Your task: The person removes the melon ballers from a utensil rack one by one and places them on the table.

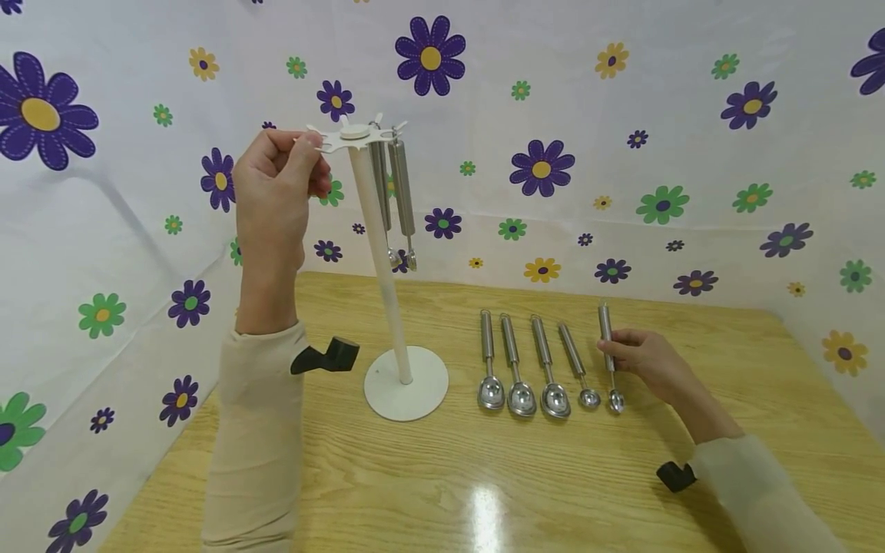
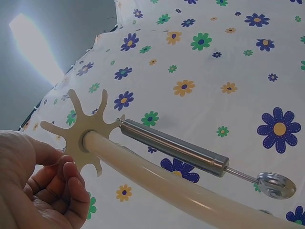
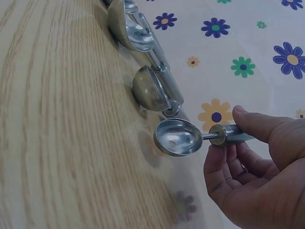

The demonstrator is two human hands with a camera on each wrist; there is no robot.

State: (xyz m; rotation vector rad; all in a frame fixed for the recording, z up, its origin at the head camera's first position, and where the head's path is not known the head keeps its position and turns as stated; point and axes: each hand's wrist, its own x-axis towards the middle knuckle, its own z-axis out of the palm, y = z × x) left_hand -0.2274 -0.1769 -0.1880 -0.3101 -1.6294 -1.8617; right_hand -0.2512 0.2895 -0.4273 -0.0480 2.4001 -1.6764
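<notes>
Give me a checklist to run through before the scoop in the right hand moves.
1. Grip: ok. The right hand holds the scoop by its handle.
2. Stand steadied: ok. The left hand pinches the edge of the top plate.
3. Free places: ok. Several prongs carry nothing.
4. Clearance: ok. A gap shows between the held scoop and the neighbouring scoop.
5. Held scoop at the top plate: not ok. It is low and well to the right of the stand.
6. Hanging hole in its handle end: cannot tell, too small to make out.
</notes>
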